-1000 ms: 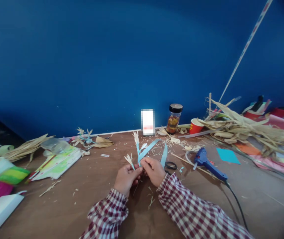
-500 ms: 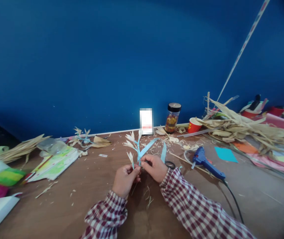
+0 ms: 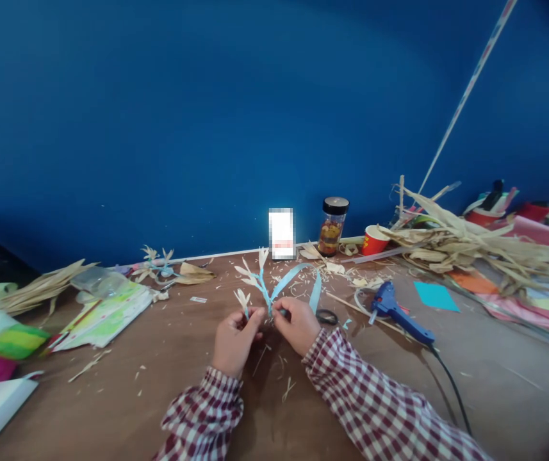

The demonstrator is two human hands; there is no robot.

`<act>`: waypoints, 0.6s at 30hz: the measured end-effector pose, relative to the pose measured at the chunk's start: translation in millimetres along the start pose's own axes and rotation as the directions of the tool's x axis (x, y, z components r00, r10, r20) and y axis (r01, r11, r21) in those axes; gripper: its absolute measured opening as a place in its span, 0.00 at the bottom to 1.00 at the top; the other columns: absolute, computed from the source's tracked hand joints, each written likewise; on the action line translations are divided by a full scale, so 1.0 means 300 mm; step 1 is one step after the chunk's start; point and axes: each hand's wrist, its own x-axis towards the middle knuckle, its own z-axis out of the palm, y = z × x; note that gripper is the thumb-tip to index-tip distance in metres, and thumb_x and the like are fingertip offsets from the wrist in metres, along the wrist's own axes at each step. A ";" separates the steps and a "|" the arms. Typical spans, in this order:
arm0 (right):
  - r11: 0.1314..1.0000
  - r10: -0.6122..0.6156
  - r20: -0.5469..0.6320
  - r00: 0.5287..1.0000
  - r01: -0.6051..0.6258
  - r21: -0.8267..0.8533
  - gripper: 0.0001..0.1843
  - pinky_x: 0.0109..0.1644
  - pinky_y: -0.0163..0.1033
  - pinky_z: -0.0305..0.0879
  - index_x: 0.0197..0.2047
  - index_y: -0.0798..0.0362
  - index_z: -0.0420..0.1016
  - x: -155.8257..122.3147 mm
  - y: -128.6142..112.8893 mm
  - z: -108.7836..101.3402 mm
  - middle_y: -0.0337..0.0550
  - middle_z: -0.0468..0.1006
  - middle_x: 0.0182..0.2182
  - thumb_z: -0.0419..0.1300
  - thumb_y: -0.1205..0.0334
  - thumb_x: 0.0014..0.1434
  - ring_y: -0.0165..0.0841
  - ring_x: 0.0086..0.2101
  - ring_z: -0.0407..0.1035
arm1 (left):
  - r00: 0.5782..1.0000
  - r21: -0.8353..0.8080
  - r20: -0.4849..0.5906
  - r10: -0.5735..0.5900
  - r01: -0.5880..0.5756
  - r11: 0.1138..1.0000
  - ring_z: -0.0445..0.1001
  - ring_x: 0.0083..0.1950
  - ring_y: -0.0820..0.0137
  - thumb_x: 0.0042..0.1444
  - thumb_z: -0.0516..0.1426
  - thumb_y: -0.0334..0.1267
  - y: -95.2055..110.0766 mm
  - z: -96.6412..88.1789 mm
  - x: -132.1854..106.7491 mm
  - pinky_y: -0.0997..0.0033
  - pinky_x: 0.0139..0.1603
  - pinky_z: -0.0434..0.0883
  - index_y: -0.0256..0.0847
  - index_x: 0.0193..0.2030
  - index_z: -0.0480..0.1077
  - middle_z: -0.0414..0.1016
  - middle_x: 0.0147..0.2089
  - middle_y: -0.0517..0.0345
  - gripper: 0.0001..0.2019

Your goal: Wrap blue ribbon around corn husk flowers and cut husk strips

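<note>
My left hand [image 3: 234,340] is closed, thumb against fingers, around the stem of a small pale husk flower [image 3: 242,299]. Beside it my right hand [image 3: 298,325] pinches the base of a branched flower stem [image 3: 264,289] wrapped in light blue, with several cream husk blossoms at its tips. A light blue paper strip [image 3: 287,278] loops up from the right fingers, and its far end hangs down behind that hand. The two hands nearly touch over the table, and the fingertips partly hide where stem and strip meet. Partly behind my right wrist lie black-handled scissors [image 3: 328,316].
To the right lie a blue glue gun [image 3: 392,307] with a black cord and a turquoise paper square [image 3: 436,296]. Dried corn husks [image 3: 447,240], a red cup [image 3: 375,241] and a lidded jar [image 3: 334,227] stand behind. A painted sheet [image 3: 111,314] lies left. Scraps litter the brown table [image 3: 159,410].
The blue-wrapped stem has tilted to the left. My left hand and its single flower have shifted slightly left, while my right hand has moved a little left and stays pinched on the stem.
</note>
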 end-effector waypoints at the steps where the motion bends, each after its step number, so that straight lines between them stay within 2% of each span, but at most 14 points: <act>1: 0.999 -0.016 -0.006 1.000 0.016 -0.028 0.06 0.33 0.35 0.59 0.29 0.54 0.71 -0.006 -0.004 0.006 0.40 0.72 0.26 0.54 0.67 0.53 0.30 0.28 0.64 | 1.000 0.002 -0.011 -0.004 0.004 1.000 0.69 0.26 0.75 0.38 0.63 0.48 0.002 -0.002 0.002 0.77 0.26 0.69 0.34 0.33 0.74 0.73 0.25 0.59 0.19; 5: 0.981 -0.106 0.031 0.994 0.109 -0.158 0.05 0.33 0.34 0.57 0.29 0.53 0.70 -0.032 -0.031 0.023 0.40 0.71 0.26 0.54 0.68 0.53 0.30 0.29 0.64 | 0.999 0.004 -0.018 -0.042 0.042 0.999 0.69 0.25 0.74 0.35 0.65 0.47 0.012 -0.009 0.006 0.78 0.24 0.67 0.33 0.32 0.74 0.73 0.24 0.58 0.19; 8: 0.964 -0.136 0.064 0.989 0.147 -0.223 0.05 0.32 0.34 0.56 0.28 0.53 0.69 -0.046 -0.048 0.029 0.40 0.70 0.26 0.53 0.67 0.54 0.30 0.28 0.63 | 0.999 0.011 -0.008 -0.037 0.037 0.999 0.65 0.21 0.77 0.34 0.65 0.46 0.013 -0.017 0.011 0.80 0.20 0.64 0.32 0.29 0.73 0.70 0.20 0.61 0.19; 12: 0.974 -0.150 0.079 0.986 0.161 -0.160 0.05 0.34 0.33 0.57 0.31 0.53 0.70 -0.048 -0.048 0.036 0.41 0.71 0.28 0.54 0.67 0.54 0.30 0.30 0.64 | 0.999 -0.018 -0.020 -0.035 0.034 0.999 0.63 0.18 0.79 0.33 0.66 0.45 0.013 -0.027 0.020 0.80 0.18 0.62 0.31 0.28 0.73 0.68 0.17 0.63 0.19; 18: 0.999 -0.039 0.096 0.995 0.041 -0.012 0.08 0.31 0.32 0.57 0.30 0.54 0.73 -0.038 -0.037 0.040 0.39 0.73 0.23 0.53 0.64 0.55 0.28 0.26 0.64 | 0.997 -0.035 -0.042 -0.066 0.065 0.997 0.66 0.20 0.77 0.32 0.66 0.42 0.021 -0.033 0.024 0.78 0.22 0.67 0.31 0.29 0.74 0.71 0.17 0.63 0.18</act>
